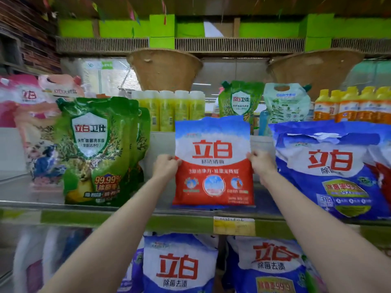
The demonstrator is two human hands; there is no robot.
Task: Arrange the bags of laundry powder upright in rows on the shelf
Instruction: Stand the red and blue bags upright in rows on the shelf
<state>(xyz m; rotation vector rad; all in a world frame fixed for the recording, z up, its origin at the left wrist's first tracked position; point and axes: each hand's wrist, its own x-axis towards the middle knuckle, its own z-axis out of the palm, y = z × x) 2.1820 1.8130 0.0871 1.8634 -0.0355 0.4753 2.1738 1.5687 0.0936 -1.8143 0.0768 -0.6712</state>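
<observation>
A red, white and blue bag of laundry powder [213,161] stands upright on the middle shelf [127,216], its base near the shelf's front edge. My left hand [167,166] grips its left edge at mid height. My right hand [261,160] grips its right edge at the same height. To the right, a large blue bag of laundry powder [334,172] leans upright on the same shelf. Two more blue powder bags [179,265] [268,267] stand on the shelf below.
Green detergent pouches [95,149] stand left of the held bag, pink pouches [31,115] further left. Yellow bottles [169,111], green pouches [241,100] and orange bottles [355,106] fill the back. A yellow price tag [233,226] hangs on the shelf edge.
</observation>
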